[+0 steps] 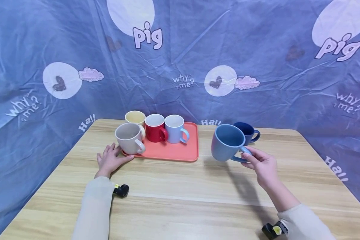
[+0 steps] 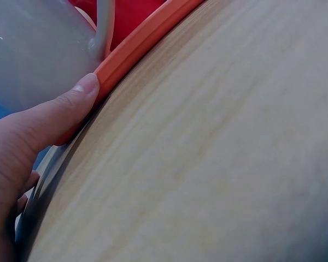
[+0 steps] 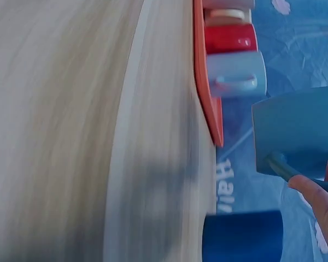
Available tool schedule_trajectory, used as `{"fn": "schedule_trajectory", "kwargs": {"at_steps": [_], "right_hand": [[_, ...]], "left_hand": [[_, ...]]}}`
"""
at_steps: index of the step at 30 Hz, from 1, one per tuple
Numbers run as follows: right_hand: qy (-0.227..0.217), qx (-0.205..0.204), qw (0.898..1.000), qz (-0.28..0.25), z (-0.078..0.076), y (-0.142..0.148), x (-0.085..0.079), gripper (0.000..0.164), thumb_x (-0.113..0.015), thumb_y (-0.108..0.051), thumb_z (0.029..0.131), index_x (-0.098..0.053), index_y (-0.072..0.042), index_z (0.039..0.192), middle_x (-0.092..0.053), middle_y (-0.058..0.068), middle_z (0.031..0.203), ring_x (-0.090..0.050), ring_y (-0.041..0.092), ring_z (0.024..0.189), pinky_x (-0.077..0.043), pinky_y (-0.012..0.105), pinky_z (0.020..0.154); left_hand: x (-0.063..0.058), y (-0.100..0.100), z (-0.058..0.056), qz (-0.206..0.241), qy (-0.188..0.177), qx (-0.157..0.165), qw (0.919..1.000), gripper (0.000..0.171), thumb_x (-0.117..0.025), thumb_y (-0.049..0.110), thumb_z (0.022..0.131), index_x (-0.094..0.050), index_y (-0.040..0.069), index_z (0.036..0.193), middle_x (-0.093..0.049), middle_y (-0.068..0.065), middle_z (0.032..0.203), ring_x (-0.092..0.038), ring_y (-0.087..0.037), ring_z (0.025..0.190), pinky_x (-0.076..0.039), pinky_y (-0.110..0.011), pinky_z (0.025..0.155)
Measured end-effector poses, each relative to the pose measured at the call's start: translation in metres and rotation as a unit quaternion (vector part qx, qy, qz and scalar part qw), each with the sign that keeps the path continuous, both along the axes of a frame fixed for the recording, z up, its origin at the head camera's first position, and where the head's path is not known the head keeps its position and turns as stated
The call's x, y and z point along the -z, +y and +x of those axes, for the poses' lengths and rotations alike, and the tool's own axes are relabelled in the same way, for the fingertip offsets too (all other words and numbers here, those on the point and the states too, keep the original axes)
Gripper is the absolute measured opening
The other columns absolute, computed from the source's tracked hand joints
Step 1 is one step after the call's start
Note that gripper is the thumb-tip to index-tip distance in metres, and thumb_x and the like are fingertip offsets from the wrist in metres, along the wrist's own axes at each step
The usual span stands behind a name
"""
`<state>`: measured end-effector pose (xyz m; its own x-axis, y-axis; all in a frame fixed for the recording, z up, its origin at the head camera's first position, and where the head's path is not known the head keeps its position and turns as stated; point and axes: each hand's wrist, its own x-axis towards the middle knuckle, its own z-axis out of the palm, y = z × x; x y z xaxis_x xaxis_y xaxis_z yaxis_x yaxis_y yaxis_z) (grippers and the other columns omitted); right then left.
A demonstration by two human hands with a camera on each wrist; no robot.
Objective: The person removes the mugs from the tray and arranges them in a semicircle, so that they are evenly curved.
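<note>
My right hand [image 1: 262,165] pinches the handle of a teal-blue mug [image 1: 228,143], which hangs tilted above the table and casts a shadow. In the right wrist view the thumb and fingers lie on that handle. My left hand [image 1: 109,160] rests at the near left corner of a coral-red tray [image 1: 174,151], fingers spread on the table. Its thumb lies against the tray's rim in the left wrist view. A light grey mug [image 1: 127,140] stands upright on that corner, close to the left hand.
Also on the tray stand a yellow mug [image 1: 135,116], a red mug [image 1: 154,130] and a light blue mug [image 1: 174,130]. A dark blue mug [image 1: 246,131] stands on the wooden table [image 1: 174,196], behind the teal-blue one. Blue printed cloth [image 1: 180,60] hangs around the table.
</note>
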<state>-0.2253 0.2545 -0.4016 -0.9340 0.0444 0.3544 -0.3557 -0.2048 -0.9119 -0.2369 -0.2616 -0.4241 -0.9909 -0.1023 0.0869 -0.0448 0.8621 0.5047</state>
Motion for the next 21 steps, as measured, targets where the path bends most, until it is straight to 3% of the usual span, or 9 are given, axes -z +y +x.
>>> {"fn": "schedule_trajectory", "kwargs": {"at_steps": [3, 5, 15, 21], "right_hand": [[0.003, 0.014, 1.000, -0.013, -0.012, 0.030, 0.026, 0.031, -0.058, 0.006, 0.078, -0.054, 0.010, 0.108, -0.063, 0.015, 0.088, -0.062, 0.022, 0.078, -0.048, 0.036, 0.060], [-0.007, 0.039, 0.999, -0.011, -0.012, 0.041, 0.032, 0.033, -0.060, 0.004, 0.078, -0.053, 0.012, 0.109, -0.062, 0.017, 0.087, -0.062, 0.023, 0.077, -0.048, 0.037, 0.059], [-0.023, 0.068, 0.997, -0.034, 0.008, 0.087, 0.033, 0.033, -0.059, 0.005, 0.077, -0.053, 0.012, 0.109, -0.063, 0.013, 0.085, -0.062, 0.021, 0.075, -0.047, 0.036, 0.058], [-0.046, 0.095, 0.993, -0.051, 0.010, 0.108, 0.033, 0.031, -0.062, 0.005, 0.075, -0.058, 0.008, 0.106, -0.064, 0.011, 0.083, -0.063, 0.018, 0.074, -0.046, 0.035, 0.056]], "left_hand": [[0.001, 0.001, 0.000, 0.002, -0.002, 0.000, 1.0000, 0.091, -0.058, 0.065, 0.063, -0.037, 0.008, 0.131, -0.018, -0.026, 0.136, -0.006, -0.042, 0.124, 0.010, -0.063, 0.087], [0.001, 0.001, -0.001, 0.001, -0.001, -0.001, 1.0000, 0.091, -0.058, 0.065, 0.063, -0.038, 0.008, 0.131, -0.019, -0.026, 0.136, -0.006, -0.042, 0.124, 0.009, -0.063, 0.087], [0.005, -0.002, -0.004, -0.002, -0.005, -0.003, 1.0000, 0.093, -0.056, 0.068, 0.062, -0.036, 0.008, 0.132, -0.018, -0.026, 0.136, -0.005, -0.043, 0.124, 0.010, -0.064, 0.087], [0.003, -0.001, -0.003, 0.002, -0.006, -0.002, 1.0000, 0.093, -0.057, 0.067, 0.063, -0.036, 0.008, 0.132, -0.018, -0.027, 0.136, -0.004, -0.043, 0.124, 0.011, -0.063, 0.087]]}}
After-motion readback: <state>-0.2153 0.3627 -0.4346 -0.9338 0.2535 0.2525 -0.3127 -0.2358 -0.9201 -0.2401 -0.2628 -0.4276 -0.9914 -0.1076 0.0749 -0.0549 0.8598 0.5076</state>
